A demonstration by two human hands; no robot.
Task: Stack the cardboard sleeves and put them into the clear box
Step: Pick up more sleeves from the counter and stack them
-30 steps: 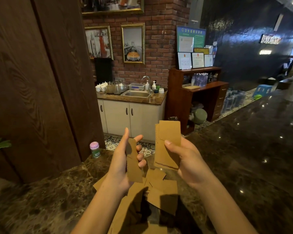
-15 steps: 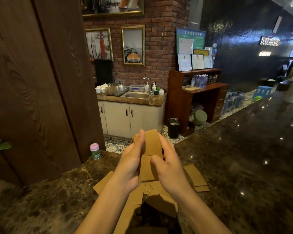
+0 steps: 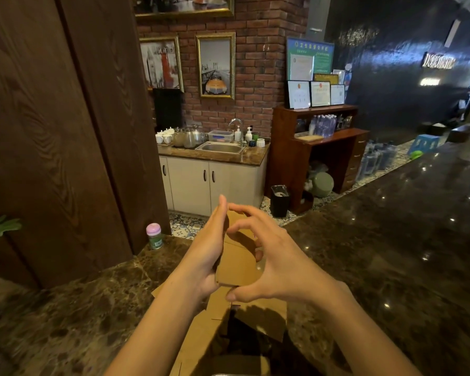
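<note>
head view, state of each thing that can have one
left hand: flat against the held stack's left side
right hand: curled round the stack's right side
held cardboard sleeves: flattened, squared between both hands, off the counter
loose cardboard sleeves: flat on the counter, unstacked
cabinet doors: closed

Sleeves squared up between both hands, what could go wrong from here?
1. The stack is pinched only at its edges by the left hand and right hand; it may fan or slip.
2. Loose sleeves lie under the hands on the counter; a dropped stack would mix in.
3. No clear box in view; carrying invites slipping.
</note>
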